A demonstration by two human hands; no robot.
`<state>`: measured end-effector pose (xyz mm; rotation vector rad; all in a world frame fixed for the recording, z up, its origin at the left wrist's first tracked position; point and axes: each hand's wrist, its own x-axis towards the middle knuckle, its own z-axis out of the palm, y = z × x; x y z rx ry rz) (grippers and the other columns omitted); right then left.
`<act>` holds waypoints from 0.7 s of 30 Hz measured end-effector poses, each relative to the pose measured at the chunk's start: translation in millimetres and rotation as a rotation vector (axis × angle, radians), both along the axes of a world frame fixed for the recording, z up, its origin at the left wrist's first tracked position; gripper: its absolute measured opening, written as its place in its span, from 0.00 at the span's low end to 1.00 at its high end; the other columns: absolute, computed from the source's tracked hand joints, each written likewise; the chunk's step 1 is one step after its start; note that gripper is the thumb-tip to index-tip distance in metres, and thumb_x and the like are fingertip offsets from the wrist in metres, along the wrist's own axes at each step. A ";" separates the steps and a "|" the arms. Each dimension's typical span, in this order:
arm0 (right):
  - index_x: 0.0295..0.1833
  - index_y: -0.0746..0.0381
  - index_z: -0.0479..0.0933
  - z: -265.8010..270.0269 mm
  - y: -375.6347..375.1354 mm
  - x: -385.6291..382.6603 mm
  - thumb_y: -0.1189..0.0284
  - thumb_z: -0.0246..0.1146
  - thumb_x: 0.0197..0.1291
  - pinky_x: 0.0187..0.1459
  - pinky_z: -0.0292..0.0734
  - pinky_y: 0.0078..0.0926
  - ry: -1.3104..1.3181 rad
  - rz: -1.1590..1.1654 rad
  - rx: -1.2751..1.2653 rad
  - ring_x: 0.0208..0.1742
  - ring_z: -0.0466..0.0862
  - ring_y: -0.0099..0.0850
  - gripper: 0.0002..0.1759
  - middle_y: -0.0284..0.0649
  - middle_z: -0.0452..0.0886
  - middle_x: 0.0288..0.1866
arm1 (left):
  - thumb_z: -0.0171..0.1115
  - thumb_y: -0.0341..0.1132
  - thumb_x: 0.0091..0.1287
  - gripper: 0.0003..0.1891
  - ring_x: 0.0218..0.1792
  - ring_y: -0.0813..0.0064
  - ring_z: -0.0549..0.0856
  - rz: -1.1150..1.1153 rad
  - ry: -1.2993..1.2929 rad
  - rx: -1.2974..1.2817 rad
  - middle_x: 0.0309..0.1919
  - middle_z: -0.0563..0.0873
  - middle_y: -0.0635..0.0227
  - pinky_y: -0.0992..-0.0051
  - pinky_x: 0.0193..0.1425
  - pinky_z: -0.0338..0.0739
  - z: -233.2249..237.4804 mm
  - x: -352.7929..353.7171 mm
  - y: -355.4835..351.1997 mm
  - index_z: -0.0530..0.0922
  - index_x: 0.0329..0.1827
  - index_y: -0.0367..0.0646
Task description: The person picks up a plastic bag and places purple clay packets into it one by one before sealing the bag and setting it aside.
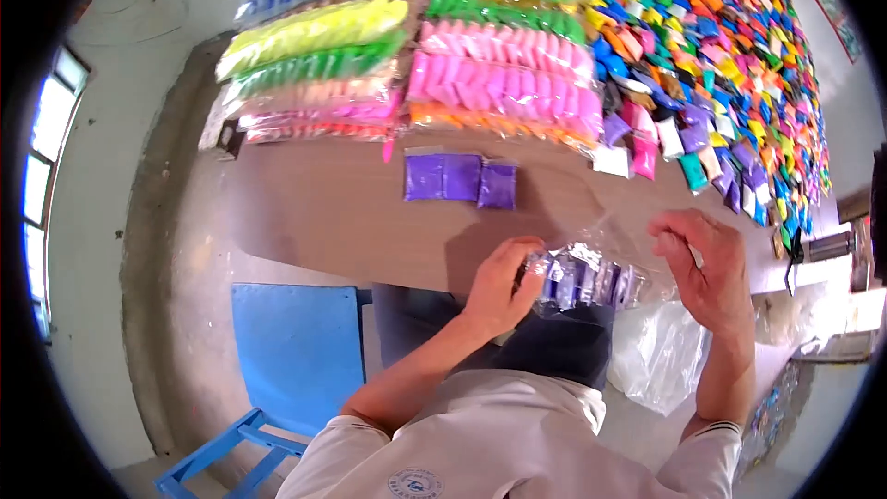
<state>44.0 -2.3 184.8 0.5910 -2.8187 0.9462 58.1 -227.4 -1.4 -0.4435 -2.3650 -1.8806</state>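
far left: bright window [46, 157] in a pale wall. lower down, blue stool [296, 360] on the floor, just beside the near edge of the wooden table [342, 222]. at the back left of the table, stacked long bags [323, 28] of coloured packets, yellow, green, pink, orange and blue, layered in two piles side by side. in front of the piles, on bare wood, three purple packets [459, 177] lying flat in a row, touching one another, well apart from both hands. at the near table edge, left hand [504, 282], fingers curled tight around the left end of a clear bag [591, 277]. inside the clear bag, a row of small purple packets packed side by side, partly blurred by glare on the film. clear bag held at the near edge of the table, between the two hands, above dark trousers. further right, right hand [707, 268], thumb and fingertips pinched together on the loose film at the right end of the same bag, raised slightly higher than the left. below the right hand, off the table, crumpled white plastic bag [661, 351]. behind and to the right, broad heap of loose packets [721, 65] in many colours, spread over the far right of the table.
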 end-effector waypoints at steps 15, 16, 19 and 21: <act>0.45 0.67 0.79 -80.5 -123.2 -150.1 0.58 0.69 0.57 0.50 0.77 0.47 -0.131 0.490 0.632 0.49 0.83 0.51 0.22 0.52 0.84 0.42 | 0.58 0.31 0.69 0.15 0.54 0.47 0.82 -0.040 0.039 0.039 0.55 0.82 0.49 0.61 0.59 0.77 -1.9 1.0 -2.9 0.76 0.55 0.34; 0.44 0.67 0.79 -87.4 -122.8 -149.1 0.57 0.71 0.55 0.51 0.77 0.48 -0.083 0.505 0.668 0.50 0.83 0.52 0.23 0.52 0.83 0.43 | 0.58 0.30 0.69 0.14 0.54 0.46 0.82 -0.047 0.032 0.054 0.54 0.82 0.49 0.61 0.59 0.77 -2.1 1.3 -1.9 0.76 0.55 0.34; 0.40 0.66 0.78 -105.5 -120.2 -146.3 0.55 0.74 0.51 0.52 0.77 0.48 -0.078 0.470 0.676 0.50 0.83 0.52 0.25 0.51 0.83 0.41 | 0.59 0.31 0.71 0.14 0.50 0.46 0.82 -0.031 0.070 0.047 0.52 0.81 0.49 0.60 0.55 0.78 -6.3 0.3 0.2 0.75 0.56 0.35; 0.40 0.66 0.79 -112.8 -116.0 -142.0 0.56 0.75 0.49 0.52 0.77 0.48 -0.018 0.460 0.621 0.49 0.83 0.52 0.25 0.51 0.83 0.41 | 0.59 0.31 0.71 0.14 0.50 0.46 0.82 -0.032 0.075 0.041 0.52 0.81 0.50 0.60 0.55 0.78 -4.8 0.3 -0.4 0.75 0.55 0.35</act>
